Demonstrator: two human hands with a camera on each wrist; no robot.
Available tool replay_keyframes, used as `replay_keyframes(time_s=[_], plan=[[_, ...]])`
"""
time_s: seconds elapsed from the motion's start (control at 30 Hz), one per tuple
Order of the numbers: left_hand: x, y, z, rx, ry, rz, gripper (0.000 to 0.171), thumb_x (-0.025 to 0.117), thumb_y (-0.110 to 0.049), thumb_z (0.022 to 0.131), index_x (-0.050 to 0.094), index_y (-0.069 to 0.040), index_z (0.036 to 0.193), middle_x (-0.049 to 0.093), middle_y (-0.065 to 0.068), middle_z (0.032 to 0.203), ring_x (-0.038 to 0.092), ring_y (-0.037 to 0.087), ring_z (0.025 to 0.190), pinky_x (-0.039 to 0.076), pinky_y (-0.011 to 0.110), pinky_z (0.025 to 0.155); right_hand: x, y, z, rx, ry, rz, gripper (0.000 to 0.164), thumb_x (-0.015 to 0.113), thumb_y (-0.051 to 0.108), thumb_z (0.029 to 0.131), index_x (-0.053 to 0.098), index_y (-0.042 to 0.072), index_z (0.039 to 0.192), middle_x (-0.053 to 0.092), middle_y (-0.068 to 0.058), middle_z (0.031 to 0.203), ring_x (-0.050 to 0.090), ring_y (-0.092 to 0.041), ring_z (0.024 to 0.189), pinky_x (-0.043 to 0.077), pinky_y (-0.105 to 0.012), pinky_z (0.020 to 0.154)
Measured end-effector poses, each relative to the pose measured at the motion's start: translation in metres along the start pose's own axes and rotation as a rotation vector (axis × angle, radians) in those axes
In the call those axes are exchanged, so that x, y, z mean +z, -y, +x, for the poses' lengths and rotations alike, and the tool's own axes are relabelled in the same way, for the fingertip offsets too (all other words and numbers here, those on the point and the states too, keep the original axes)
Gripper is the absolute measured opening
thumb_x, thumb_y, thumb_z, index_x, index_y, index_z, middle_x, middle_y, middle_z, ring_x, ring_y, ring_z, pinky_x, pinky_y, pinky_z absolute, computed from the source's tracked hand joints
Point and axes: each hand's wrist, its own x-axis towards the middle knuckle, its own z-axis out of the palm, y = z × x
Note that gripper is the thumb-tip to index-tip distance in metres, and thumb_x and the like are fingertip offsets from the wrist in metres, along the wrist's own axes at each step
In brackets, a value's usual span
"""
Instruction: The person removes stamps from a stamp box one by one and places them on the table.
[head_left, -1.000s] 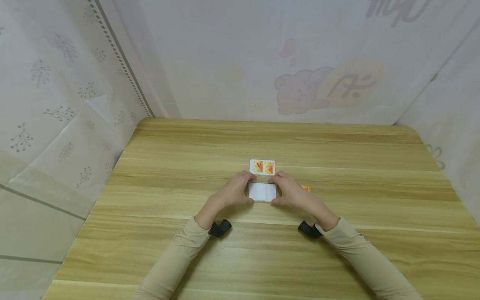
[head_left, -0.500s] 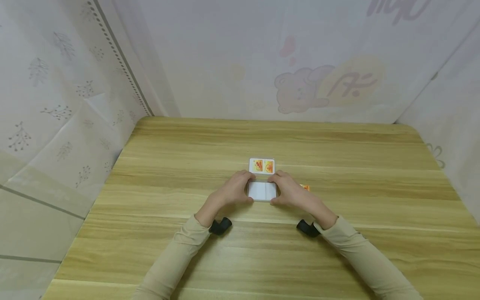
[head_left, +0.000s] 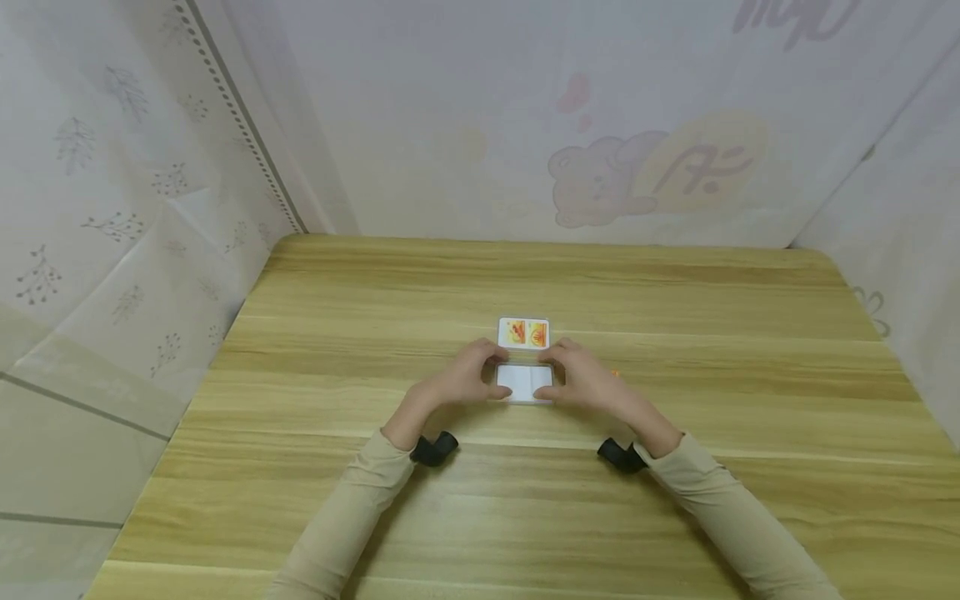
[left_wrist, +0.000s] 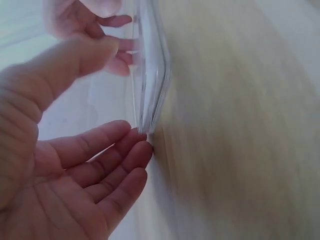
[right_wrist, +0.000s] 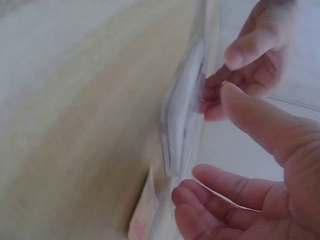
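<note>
A flat clear plastic case (head_left: pixel 525 383) with a white inside lies on the wooden table between both hands. My left hand (head_left: pixel 468 372) is at its left end, fingertips at the far corner and thumb over the near edge. In the left wrist view, the fingers (left_wrist: pixel 125 165) reach the case's edge (left_wrist: pixel 152 75). My right hand (head_left: pixel 585 379) mirrors this at the right end. In the right wrist view its thumb stands off the case (right_wrist: pixel 182 110) and its fingers are loosely bent near the corner. Just beyond lies a white piece (head_left: pixel 523 333) with two orange-yellow pictures.
A small orange-printed card (head_left: pixel 616 373) lies right of the right hand, mostly hidden behind it; the right wrist view shows the card (right_wrist: pixel 144 210) beside the case. Black wrist mounts (head_left: pixel 435 448) hang under both sleeves. A printed curtain (head_left: pixel 465 125) stands behind the table (head_left: pixel 390 283).
Both thumbs have moved from the near corners inward over the case. The right hand has shifted slightly right, covering more of the orange card. The case has stayed in place.
</note>
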Motion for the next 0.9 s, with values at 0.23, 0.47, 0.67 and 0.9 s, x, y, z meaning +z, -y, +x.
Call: replay_keyframes(time_s=[0.23, 0.47, 0.67, 0.9], plan=[[-0.010, 0.007, 0.005, -0.017, -0.152, -0.037, 0.034, 0.069, -0.002, 0.080, 0.058, 0.013, 0.109, 0.060, 0.022, 0.105, 0.056, 0.032, 0.099, 0.047, 0.040, 0.088, -0.008, -0.006, 0.005, 0.013, -0.096, 0.062, 0.046, 0.071, 0.016, 0.083, 0.056, -0.011, 0.117, 0.058, -0.022, 0.108, 0.055, -0.033, 0.099, 0.048, -0.044, 0.085], [-0.013, 0.013, 0.016, -0.054, -0.256, -0.026, 0.046, 0.073, -0.003, 0.077, 0.054, 0.013, 0.115, 0.058, 0.024, 0.109, 0.055, 0.034, 0.101, 0.045, 0.041, 0.089, -0.013, -0.010, 0.012, -0.015, -0.153, 0.081, 0.045, 0.069, 0.012, 0.084, 0.055, -0.013, 0.118, 0.057, -0.024, 0.106, 0.054, -0.036, 0.097, 0.049, -0.044, 0.081], [-0.012, 0.017, 0.026, -0.105, -0.240, -0.044, 0.059, 0.074, -0.007, 0.075, 0.048, 0.013, 0.125, 0.053, 0.024, 0.119, 0.050, 0.034, 0.108, 0.041, 0.041, 0.095, -0.014, -0.014, 0.019, -0.024, -0.166, 0.103, 0.046, 0.069, 0.011, 0.084, 0.052, -0.014, 0.119, 0.054, -0.027, 0.110, 0.052, -0.038, 0.101, 0.048, -0.047, 0.085], [-0.014, 0.018, 0.039, -0.164, -0.171, -0.052, 0.070, 0.077, -0.010, 0.072, 0.044, 0.011, 0.130, 0.052, 0.022, 0.121, 0.049, 0.032, 0.111, 0.040, 0.039, 0.098, -0.013, -0.020, 0.029, 0.011, -0.171, 0.119, 0.051, 0.072, 0.011, 0.082, 0.052, -0.012, 0.123, 0.053, -0.026, 0.115, 0.051, -0.037, 0.104, 0.048, -0.046, 0.087]])
